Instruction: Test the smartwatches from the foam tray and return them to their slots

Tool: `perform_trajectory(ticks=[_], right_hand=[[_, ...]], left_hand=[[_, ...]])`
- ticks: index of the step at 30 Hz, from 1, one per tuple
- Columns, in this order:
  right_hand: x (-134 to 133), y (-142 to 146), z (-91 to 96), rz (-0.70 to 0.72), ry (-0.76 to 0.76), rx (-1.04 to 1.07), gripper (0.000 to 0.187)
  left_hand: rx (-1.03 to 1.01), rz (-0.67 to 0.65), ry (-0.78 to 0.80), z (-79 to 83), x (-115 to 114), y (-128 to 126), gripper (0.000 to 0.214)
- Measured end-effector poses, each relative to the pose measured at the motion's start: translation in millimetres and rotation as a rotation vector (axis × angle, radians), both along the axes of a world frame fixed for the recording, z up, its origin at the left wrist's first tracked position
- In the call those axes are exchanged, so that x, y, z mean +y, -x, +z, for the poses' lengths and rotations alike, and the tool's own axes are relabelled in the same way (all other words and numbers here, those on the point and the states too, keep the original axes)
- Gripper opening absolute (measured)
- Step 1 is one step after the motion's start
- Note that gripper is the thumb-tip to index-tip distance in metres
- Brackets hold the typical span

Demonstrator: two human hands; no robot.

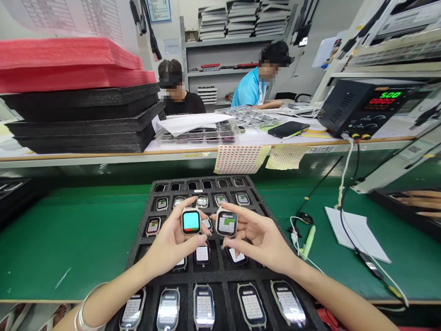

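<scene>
My left hand (172,243) is closed on a smartwatch body with a green lit screen (190,221), held up facing me. My right hand (258,234) pinches a second smartwatch body (226,223) whose screen shows a pale grid. Both hover over a black foam tray (144,216) on the green mat. The tray's slots hold several more watch bodies, most with lit screens; the row nearest me (204,305) shows white grids. A silver bangle circles my left wrist (82,308).
White cables, a green-tipped tool (308,240) and a white sheet (356,232) lie right of the tray. A power supply (361,108), a phone (287,129) and stacked black and red foam trays (82,101) sit on the raised shelf. Two other people work behind it.
</scene>
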State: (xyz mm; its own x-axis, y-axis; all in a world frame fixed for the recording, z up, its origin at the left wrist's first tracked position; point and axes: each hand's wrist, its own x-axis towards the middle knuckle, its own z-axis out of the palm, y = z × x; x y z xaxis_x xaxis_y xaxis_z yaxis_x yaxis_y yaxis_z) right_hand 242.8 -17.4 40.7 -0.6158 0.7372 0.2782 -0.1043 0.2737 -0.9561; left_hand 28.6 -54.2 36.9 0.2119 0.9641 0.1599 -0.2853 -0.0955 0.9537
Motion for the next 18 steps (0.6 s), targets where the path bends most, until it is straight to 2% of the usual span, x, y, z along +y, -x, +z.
perform_trajectory(ticks=[4,6,8,11,13,16,18], right_hand=[[10,-20,2.5,-0.151,-0.208,-0.256,0.056],[22,-35,1.0,-0.231,-0.332,-0.435,0.053],[37,-51,-3.9,-0.262,-0.419,-0.574,0.048],[56,-74,-14.0,-0.214,-0.494,-0.704,0.041],[63,-85,-17.7,-0.142,-0.523,-0.759,0.038],[64,-92,-14.0,-0.086,-0.589,-0.817,0.039],[62,-88,-7.9,-0.126,-0.644,-0.8,0.038]], left_hand=[[0.059,-0.037,0.038,-2.4,0,5,0.071],[0.212,-0.053,0.022,-6.1,2,12,0.068],[0.474,-0.002,-0.061,-11.8,6,22,0.059],[0.905,0.13,-0.262,-22.0,14,38,0.044],[1.111,0.154,-0.358,-27.9,19,48,0.036],[1.265,0.098,-0.395,-31.3,25,59,0.034],[1.296,0.064,-0.406,-28.6,29,61,0.039]])
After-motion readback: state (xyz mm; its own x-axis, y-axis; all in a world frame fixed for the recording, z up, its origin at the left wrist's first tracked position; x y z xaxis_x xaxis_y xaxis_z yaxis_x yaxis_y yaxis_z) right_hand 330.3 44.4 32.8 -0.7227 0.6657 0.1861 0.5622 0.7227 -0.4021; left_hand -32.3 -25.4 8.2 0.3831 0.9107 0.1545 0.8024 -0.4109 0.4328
